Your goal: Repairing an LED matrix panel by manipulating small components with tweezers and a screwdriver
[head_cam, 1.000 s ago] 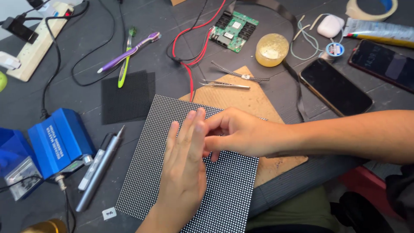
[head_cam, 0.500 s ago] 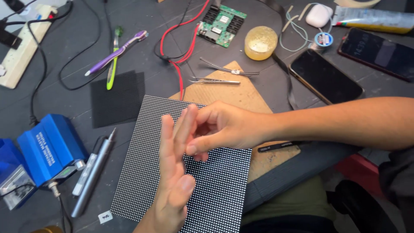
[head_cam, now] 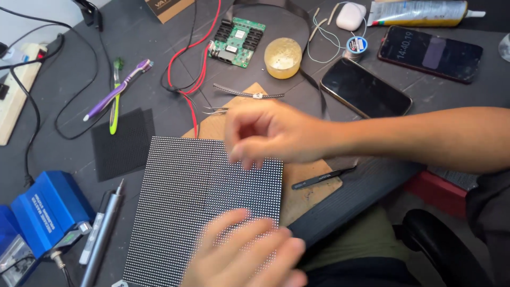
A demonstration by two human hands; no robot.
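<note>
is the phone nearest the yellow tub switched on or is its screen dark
Dark. The black phone right of the round yellow tub lies face up with a blank, glossy screen showing only reflections. Whether it is powered off or just asleep cannot be told.

A square black LED matrix panel (head_cam: 196, 202) covered in a fine grid of tiny dots lies flat on the dark workbench. Its upper right corner overlaps a brown board (head_cam: 303, 186).

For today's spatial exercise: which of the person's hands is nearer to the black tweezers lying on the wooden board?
Right. The right hand hovers just up and left of the black tweezers; the left hand is lower, over the dotted panel.
</note>
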